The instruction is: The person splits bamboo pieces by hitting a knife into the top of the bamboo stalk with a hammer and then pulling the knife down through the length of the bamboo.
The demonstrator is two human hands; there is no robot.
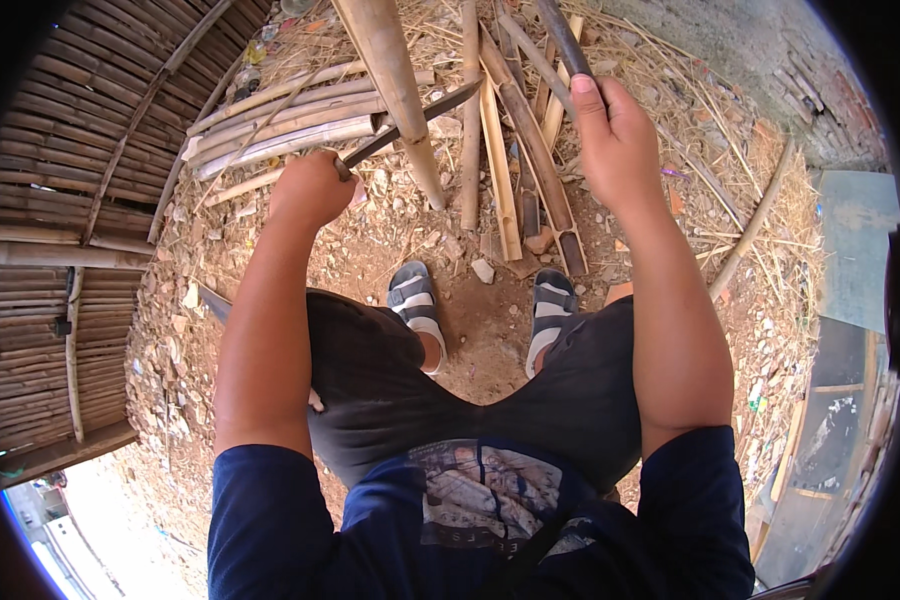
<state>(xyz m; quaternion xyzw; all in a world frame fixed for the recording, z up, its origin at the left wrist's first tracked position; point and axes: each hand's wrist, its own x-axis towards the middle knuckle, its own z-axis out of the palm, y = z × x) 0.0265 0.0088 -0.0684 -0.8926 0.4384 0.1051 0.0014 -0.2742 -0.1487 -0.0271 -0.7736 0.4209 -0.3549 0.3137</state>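
L hand (310, 188) fist grips knife (410, 122); R hand (615, 140) wraps bamboo stick (560, 35).

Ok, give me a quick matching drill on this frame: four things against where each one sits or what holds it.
Things:
1. knife
2. dark bamboo stick
3. thick bamboo pole
4. sandals

Places:
A. on the person's feet, on the dirt
B. gripped in the left hand
C. slanting up in front of the knees
D. gripped in the right hand

Pairs: 1-B, 2-D, 3-C, 4-A
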